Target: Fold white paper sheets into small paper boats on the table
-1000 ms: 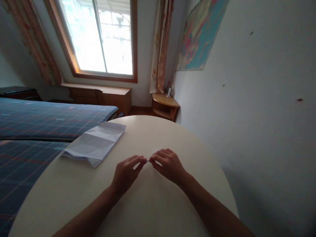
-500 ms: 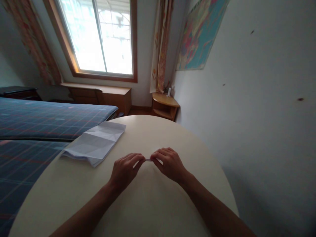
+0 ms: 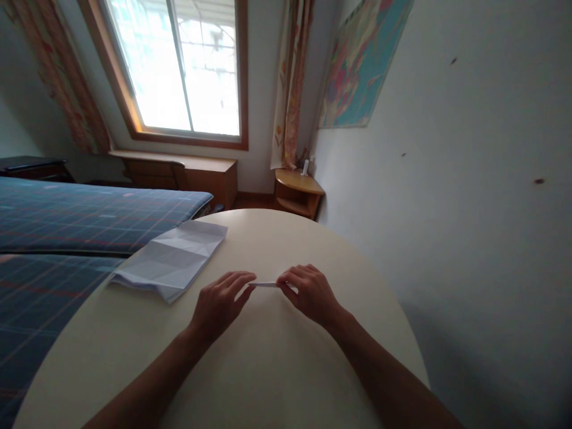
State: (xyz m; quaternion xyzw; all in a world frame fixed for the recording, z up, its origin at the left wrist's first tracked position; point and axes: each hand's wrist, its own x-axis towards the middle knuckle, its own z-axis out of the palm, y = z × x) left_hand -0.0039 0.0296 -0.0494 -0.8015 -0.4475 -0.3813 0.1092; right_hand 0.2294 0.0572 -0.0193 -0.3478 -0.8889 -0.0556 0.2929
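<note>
My right hand (image 3: 310, 292) pinches one end of a thin white strip (image 3: 267, 284) between thumb and fingertips, over the middle of the round table (image 3: 268, 369). My left hand (image 3: 218, 301) has thumb and fingers at the other end, with a slight gap showing; whether they grip it or only touch it, I can't tell. The strip lies nearly level between them; I can't tell whether it rests on the tabletop.

I'd judge the step in hand as handling this strip by its two ends, and the next move as calling for a light touch, given how slim it looks.

Both wrists bend inward, palms down, my forearms slanting in from the table's near side.

Creased white paper (image 3: 172, 262) lies by the table's far left edge. A plaid mattress (image 3: 89, 214) is beyond that edge; a corner shelf (image 3: 298, 182) stands past the far rim.
</note>
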